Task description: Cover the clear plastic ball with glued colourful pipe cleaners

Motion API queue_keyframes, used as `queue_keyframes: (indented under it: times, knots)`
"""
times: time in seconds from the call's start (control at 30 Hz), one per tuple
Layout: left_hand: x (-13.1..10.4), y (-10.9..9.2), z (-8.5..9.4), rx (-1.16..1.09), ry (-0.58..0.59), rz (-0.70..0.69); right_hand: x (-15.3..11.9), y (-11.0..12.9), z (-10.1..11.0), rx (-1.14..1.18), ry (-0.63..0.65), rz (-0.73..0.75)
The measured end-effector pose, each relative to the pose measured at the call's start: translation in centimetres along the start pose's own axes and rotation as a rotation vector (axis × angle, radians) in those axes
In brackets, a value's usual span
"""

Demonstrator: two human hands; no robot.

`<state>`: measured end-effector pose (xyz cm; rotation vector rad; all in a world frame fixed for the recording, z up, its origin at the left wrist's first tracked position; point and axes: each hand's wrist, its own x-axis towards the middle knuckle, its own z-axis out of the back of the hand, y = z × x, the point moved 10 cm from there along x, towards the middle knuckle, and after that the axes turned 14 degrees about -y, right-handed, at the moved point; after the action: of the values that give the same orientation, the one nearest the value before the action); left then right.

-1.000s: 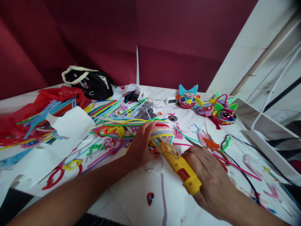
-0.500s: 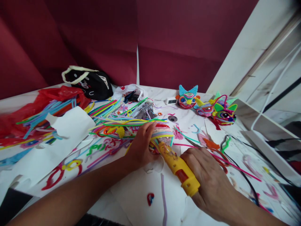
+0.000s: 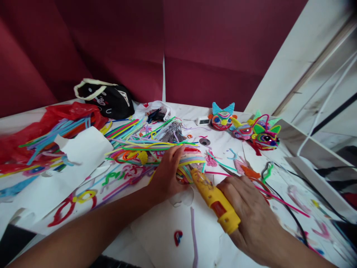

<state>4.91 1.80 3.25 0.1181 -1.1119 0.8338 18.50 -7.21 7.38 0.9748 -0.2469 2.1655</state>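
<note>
My left hand [image 3: 166,172] is closed round the side of a ball-shaped pipe-cleaner craft [image 3: 192,159], striped with red, pink and yellow rows over a clear surface. Its lower part is partly hidden by the fingers. In my right hand [image 3: 245,208] is a yellow hot glue gun [image 3: 214,199] with a red panel, its nozzle pointing at the ball's near side. Whether the nozzle touches it I cannot tell. Beyond my right knuckles, scissors with orange handles [image 3: 263,186] lie partly hidden. A lilac pipe cleaner [image 3: 193,236] lies on white paper below the ball.
Loose pipe cleaners [image 3: 125,136] and a red plastic bag [image 3: 75,111] crowd the left. A black bag [image 3: 111,102] stands behind them. Finished animal heads [image 3: 222,118] sit at the back right beside a small white digital display [image 3: 203,121]. A black cord [image 3: 290,206] runs along the right.
My right hand and the glue gun have shifted slightly right and down, so the nozzle sits a little lower on the ball. My left hand stays on the ball.
</note>
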Motion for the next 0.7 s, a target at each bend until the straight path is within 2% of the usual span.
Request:
queue_keyframes:
  times: [0.27, 0.7]
  knots:
    - [0.1, -0.1, 0.2, 0.004, -0.019, -0.004, -0.2, 0.0, 0.1, -0.045, -0.002, 0.022]
    - [0.0, 0.0, 0.2, 0.016, -0.031, -0.017, 0.4, 0.2, 1.3, -0.118, -0.072, 0.07]
